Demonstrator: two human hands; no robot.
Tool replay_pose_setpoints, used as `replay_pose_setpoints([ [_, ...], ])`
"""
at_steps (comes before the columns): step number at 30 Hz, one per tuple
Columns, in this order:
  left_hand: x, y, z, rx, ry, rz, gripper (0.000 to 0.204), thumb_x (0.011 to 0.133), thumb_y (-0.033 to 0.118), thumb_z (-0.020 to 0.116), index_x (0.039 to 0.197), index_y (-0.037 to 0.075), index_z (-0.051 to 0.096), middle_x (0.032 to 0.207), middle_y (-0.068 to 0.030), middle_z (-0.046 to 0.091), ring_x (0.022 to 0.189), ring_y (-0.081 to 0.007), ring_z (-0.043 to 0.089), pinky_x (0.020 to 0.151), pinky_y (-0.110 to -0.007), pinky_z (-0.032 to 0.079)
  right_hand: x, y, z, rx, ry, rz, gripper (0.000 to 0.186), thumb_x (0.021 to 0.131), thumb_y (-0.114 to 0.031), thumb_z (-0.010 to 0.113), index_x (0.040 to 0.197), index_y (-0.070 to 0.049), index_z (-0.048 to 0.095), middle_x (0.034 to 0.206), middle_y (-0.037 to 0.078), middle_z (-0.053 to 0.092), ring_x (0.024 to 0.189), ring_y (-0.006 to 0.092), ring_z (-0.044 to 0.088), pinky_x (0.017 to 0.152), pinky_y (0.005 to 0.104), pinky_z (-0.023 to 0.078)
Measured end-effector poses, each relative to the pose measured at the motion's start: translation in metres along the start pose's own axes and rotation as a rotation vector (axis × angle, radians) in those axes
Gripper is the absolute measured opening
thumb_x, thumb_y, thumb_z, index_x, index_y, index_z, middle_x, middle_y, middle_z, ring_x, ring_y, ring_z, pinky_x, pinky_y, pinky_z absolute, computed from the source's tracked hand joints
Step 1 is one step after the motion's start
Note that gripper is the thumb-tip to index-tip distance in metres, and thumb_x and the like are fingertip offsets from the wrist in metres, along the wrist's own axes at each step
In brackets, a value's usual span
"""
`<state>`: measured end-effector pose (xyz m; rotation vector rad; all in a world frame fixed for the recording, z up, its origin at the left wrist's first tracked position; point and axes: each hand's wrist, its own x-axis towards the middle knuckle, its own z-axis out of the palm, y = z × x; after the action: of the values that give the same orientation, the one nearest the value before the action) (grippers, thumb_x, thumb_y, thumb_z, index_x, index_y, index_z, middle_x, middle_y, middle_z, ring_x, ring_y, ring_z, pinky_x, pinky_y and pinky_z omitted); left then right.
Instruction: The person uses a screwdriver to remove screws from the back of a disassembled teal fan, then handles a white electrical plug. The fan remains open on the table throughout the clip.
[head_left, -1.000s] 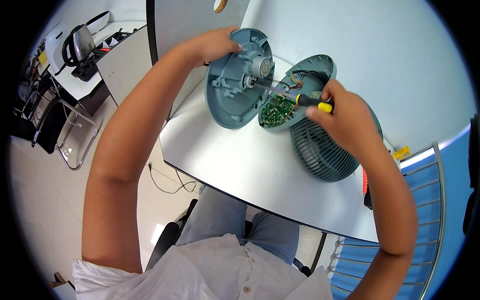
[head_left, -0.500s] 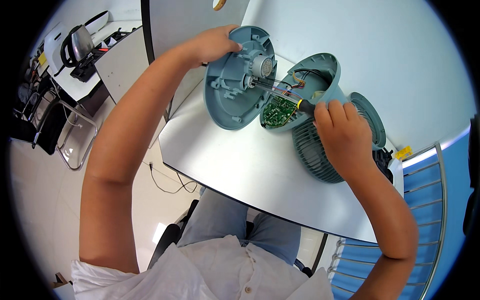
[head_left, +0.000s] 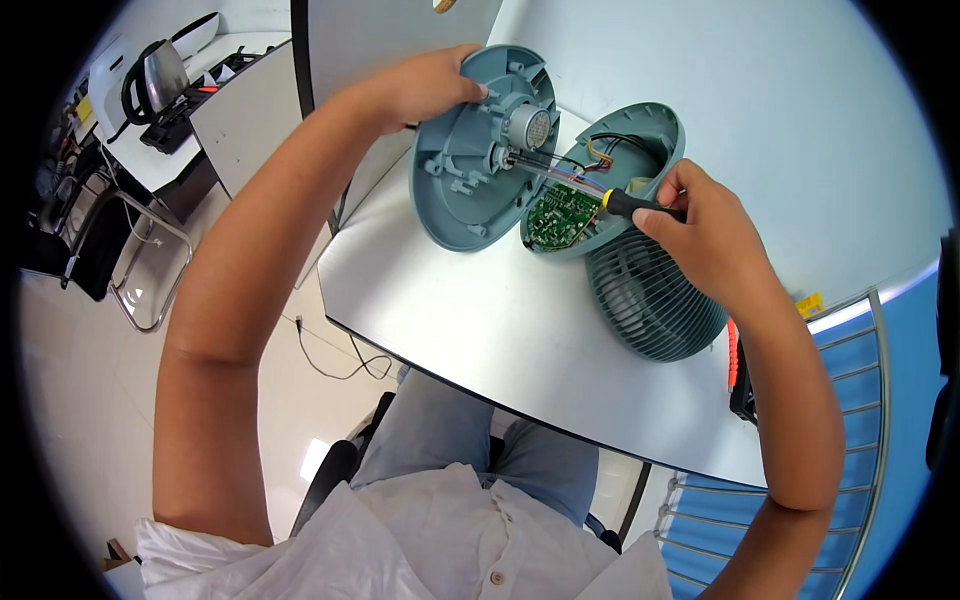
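My left hand (head_left: 435,85) grips the upper rim of a round grey-green fan base (head_left: 455,218), tilted up so its ribbed inside faces right. A small silver motor (head_left: 530,128) sits in it. My right hand (head_left: 710,225) pinches the black-and-yellow handle of a screwdriver (head_left: 628,203) between thumb and fingers. The screwdriver's shaft reaches left to the middle of the base, just below the motor; its tip is hard to make out. Beside the base lies the opened fan housing (head_left: 667,130) with a green circuit board (head_left: 562,218) and thin wires. Its slatted fan grille (head_left: 650,300) rests on the table.
The white table (head_left: 480,320) backs onto a pale wall. Partly behind my right forearm are a red item (head_left: 733,355) and a black object. A metal rail (head_left: 880,400) stands at the right. Far left, a kettle (head_left: 160,80) stands on another desk, near a chair (head_left: 150,270).
My right hand has turned and shifted right, from fingers curled over the screwdriver handle to a pinch on it. The red item has come into view. My left hand still holds the base.
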<state>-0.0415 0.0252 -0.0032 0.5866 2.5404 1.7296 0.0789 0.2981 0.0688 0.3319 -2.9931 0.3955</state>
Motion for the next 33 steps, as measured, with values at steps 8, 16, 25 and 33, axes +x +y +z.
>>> replay_pose_setpoints([
  [8,-0.046,0.010,0.023,-0.060,0.244,-0.007,0.046,0.087,0.017,0.056,0.127,-0.002,0.044,0.109,-0.0171,0.059,0.098,-0.0228,0.058,0.088,-0.035,0.045,-0.033,0.011,0.013,-0.288,0.182,-0.459,0.032,0.069,-0.003,0.065,0.097,-0.006,0.051,0.088,0.011,0.049,0.078,0.0295,0.055,0.066,0.0365,0.048],
  [16,-0.047,0.016,0.016,-0.228,0.071,-0.098,0.048,0.086,0.015,0.055,0.129,-0.002,0.043,0.110,-0.0143,0.059,0.098,-0.0207,0.058,0.091,-0.034,0.044,-0.029,0.026,0.026,-0.618,0.613,-0.623,0.015,0.069,-0.007,0.063,0.080,-0.010,0.053,0.075,0.004,0.045,0.063,0.0169,0.047,0.047,0.0280,0.042],
  [25,-0.045,0.006,-0.001,-0.170,-0.055,-0.097,0.053,0.074,0.009,0.054,0.127,0.002,0.047,0.105,-0.0093,0.059,0.098,-0.0181,0.055,0.090,-0.031,0.042,-0.022,0.030,0.028,-0.506,0.552,-0.572,0.020,0.069,-0.014,0.067,0.078,-0.009,0.050,0.074,0.004,0.044,0.062,0.0171,0.050,0.046,0.0288,0.041],
  [33,-0.047,0.011,0.005,-0.192,-0.016,-0.143,0.048,0.073,0.008,0.054,0.121,0.002,0.051,0.103,-0.0094,0.059,0.093,-0.0178,0.056,0.087,-0.030,0.043,-0.007,0.010,-0.006,-0.101,0.024,-0.098,0.025,0.070,-0.010,0.068,0.089,-0.003,0.055,0.082,0.012,0.056,0.075,0.0313,0.058,0.062,0.0387,0.047],
])
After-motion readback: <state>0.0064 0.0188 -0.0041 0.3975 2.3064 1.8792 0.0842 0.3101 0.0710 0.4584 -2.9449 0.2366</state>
